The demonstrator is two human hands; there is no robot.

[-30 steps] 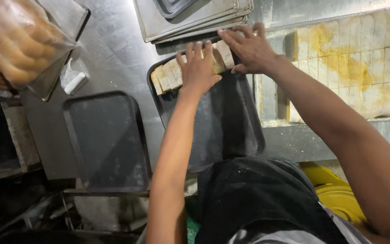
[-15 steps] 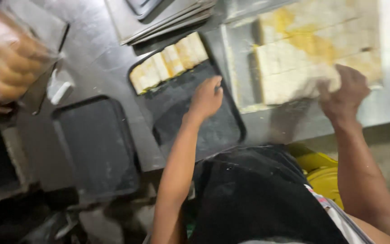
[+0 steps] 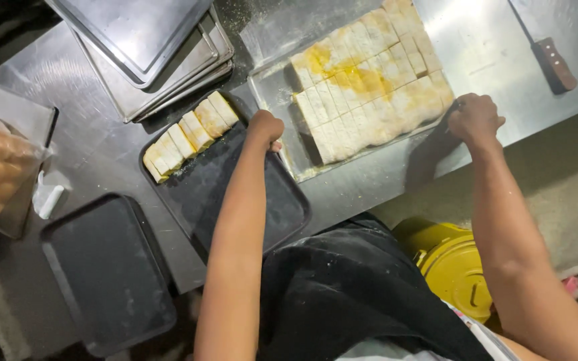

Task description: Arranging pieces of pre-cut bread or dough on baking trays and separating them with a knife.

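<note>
I see an empty dark tray (image 3: 105, 267) on the steel counter (image 3: 95, 150), then a dark tray (image 3: 235, 194) holding a row of cake slices (image 3: 188, 134). My left hand (image 3: 265, 127) sits fisted, fingers together, between it and the cut cake slab (image 3: 369, 80); my right hand (image 3: 474, 118) grips the slab tray's (image 3: 272, 93) corner, fingers curled.

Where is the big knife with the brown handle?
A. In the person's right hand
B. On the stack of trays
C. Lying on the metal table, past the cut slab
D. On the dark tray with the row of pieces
C: the knife lies alone on the metal table, beyond the cut slab, with the right hand away from it.
</note>
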